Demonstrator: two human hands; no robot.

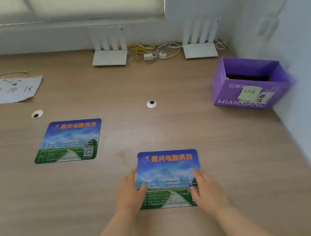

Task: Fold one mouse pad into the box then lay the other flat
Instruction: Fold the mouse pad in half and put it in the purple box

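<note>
Two printed mouse pads with blue sky, green field and orange lettering lie flat on the wooden desk. The near mouse pad point(167, 174) sits right in front of me. My left hand point(130, 192) rests on its left edge with the thumb on top. My right hand point(206, 186) rests on its right edge, fingers on the print. Whether either hand grips the pad or only touches it is unclear. The far mouse pad point(69, 141) lies untouched to the left. An open purple box point(252, 96) stands at the right by the wall, something dark inside.
Two white routers point(109, 58) point(200, 50) with a tangle of cables point(149, 53) stand along the back wall. A paper sheet with writing point(11, 90) lies at back left. Two round cable grommets point(37, 114) point(151, 104) sit in the desk point(171, 127). A wall bounds the right side.
</note>
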